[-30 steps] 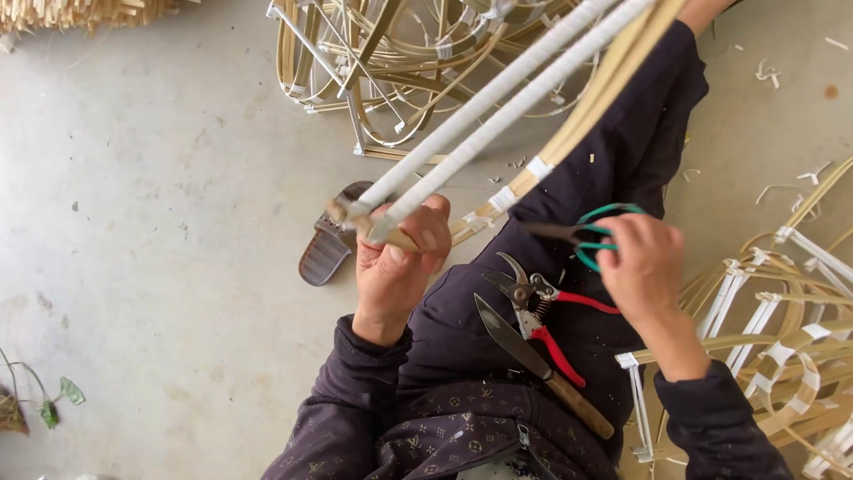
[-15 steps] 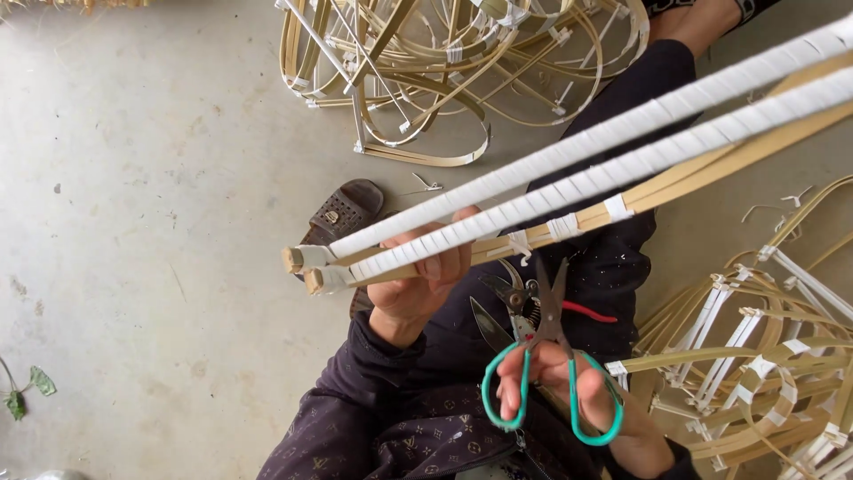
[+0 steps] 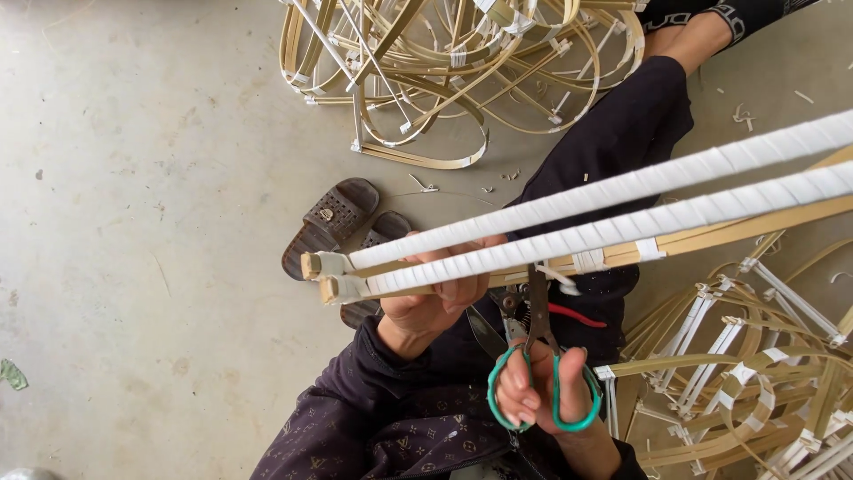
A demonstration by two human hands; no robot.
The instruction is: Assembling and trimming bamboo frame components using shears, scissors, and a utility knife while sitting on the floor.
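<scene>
**Scissors raised to the wrapped bamboo rods**

Head view: the left hand [image 3: 433, 307] was curled around two white-wrapped bamboo rods [image 3: 569, 218], gripping them near their cut ends, which jutted just past its knuckles. Below and beside it, the right hand [image 3: 542, 391] had fingers through the green-handled scissors [image 3: 538, 356], blades pointing up and touching the rods' underside. Brown sandals [image 3: 333, 222] lay beyond the left hand; bamboo frames [image 3: 746, 373] were piled beside the right.
</scene>
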